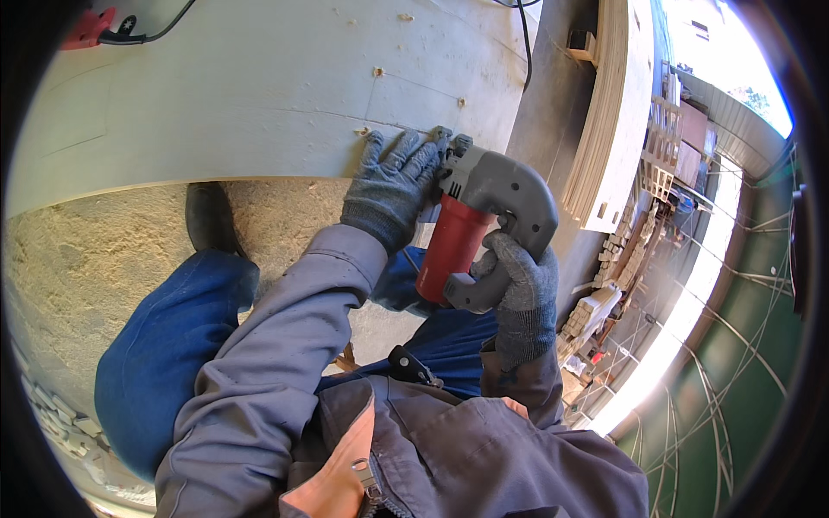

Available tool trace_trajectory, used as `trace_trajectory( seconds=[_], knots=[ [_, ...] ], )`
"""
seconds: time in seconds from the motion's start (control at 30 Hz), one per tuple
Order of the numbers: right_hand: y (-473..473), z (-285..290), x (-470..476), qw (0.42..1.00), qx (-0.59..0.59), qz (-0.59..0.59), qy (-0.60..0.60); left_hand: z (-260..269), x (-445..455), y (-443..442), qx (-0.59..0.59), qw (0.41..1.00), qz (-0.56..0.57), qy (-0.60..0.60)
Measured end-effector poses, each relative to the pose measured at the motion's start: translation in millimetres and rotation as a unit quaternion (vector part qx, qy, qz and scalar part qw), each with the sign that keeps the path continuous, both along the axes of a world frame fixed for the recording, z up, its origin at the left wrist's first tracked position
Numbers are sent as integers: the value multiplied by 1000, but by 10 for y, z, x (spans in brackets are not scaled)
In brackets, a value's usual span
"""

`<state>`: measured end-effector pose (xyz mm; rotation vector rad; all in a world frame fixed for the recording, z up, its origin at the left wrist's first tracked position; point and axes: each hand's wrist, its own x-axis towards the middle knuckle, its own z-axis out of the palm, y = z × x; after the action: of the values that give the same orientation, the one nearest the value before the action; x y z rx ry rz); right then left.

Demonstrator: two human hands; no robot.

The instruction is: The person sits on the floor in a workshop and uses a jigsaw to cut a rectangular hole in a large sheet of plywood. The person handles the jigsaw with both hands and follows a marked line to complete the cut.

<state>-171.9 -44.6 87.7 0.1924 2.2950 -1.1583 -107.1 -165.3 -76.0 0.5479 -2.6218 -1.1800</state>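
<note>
My right hand (518, 278), in a grey knit glove, grips the grey loop handle of a red and grey power tool (456, 236). The tool's grey head is at the near edge of a large pale panel (259, 97), and its red motor housing points back toward my body. What the head does at the edge is hidden. My left hand (388, 181), gloved alike, lies flat on the panel's edge with its fingers apart, right beside the head. Its thumb is out of sight. Thin pencil lines and several small chipped holes (379, 72) mark the panel beyond my fingers.
Another red tool (87, 29) with a black cord lies at the panel's far left. A black cable (524, 45) hangs over the right edge. Stacked plywood sheets (605, 123) stand at right, with timber piles (589, 311) nearer. Sawdust (291, 213) covers the floor below.
</note>
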Motion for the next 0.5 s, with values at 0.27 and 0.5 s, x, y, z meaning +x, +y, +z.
trace_trajectory(
  seconds=[0.27,0.5],
  knots=[
    [40,-44,-26,1000,-20,10,-3,-58,0,9,13,1000,-10,8],
    [57,-74,-38,1000,-26,2,-1,-16,10,-13,18,1000,-10,-3]
  ],
)
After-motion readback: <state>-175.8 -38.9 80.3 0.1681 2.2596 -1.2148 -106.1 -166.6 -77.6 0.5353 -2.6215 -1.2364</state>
